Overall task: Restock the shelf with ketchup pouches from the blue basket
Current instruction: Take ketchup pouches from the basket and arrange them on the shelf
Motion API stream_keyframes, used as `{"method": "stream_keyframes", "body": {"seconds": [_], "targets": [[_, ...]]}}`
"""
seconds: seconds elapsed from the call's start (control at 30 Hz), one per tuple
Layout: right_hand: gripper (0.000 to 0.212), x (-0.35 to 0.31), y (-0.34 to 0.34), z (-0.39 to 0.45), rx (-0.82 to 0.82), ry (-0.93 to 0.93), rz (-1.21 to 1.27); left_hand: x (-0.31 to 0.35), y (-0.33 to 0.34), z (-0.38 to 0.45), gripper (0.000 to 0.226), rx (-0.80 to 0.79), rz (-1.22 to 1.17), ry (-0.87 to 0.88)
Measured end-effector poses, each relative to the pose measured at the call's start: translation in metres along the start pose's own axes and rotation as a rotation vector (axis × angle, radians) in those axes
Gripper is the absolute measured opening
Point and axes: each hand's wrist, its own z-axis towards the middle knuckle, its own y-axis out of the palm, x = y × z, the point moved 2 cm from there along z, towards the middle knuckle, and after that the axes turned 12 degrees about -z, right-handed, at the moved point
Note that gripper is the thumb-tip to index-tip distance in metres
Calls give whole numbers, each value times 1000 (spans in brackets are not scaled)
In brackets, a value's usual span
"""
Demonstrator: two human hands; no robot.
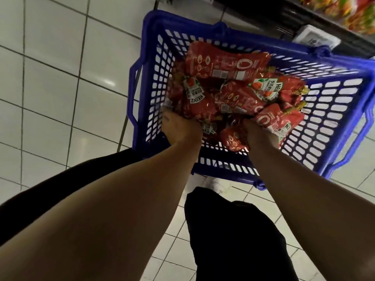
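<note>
A blue plastic basket (334,102) stands on the tiled floor below me, holding several red Heinz ketchup pouches (227,63). Both my hands reach down into it. My left hand (180,128) is at the near left of the pile, its fingers buried under a pouch (197,100) with a green-and-white label. My right hand (257,132) is at the near right, fingers hidden among the pouches beside a pouch (278,122) lying against it. Whether either hand grips a pouch is hidden.
The dark shelf edge (284,19) runs along the top right, with a white price tag (316,36) and colourful packets (345,11) above it. Pale floor tiles (50,78) spread to the left. My dark trouser legs and a white shoe (219,184) are below the basket.
</note>
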Motion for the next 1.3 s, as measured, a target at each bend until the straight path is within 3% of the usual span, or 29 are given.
{"method": "stream_keyframes", "body": {"seconds": [0.1,0.23,0.33,0.43,0.53,0.6,0.73,0.8,0.93,1.3], "targets": [[62,6,-1,-5,-30,24,19,7,-1,12,61,-19,30,-19],[62,4,2,-7,-9,-6,20,15,-8,22,44,-100,331,267],[67,1,8,-10,-42,-109,-50,11,-6,25,76,-220,439,286],[61,0,12,-13,-29,-190,-155,5,-3,28,114,-219,488,250],[46,-1,11,-10,-52,-221,-185,-1,-5,37,115,-201,488,281],[35,-2,7,-11,-82,-218,-158,-4,-9,41,95,-246,497,342],[46,-3,-4,-30,-190,-159,-56,6,-27,41,43,-374,376,312],[54,-4,-14,-48,-357,-54,91,18,-38,32,41,-530,335,158],[46,-9,-45,-99,-581,-1,174,50,-74,-8,43,-710,110,-78],[36,-39,-201,-301,-655,-329,183,181,-235,-207,25,-1146,-490,-204]]}}
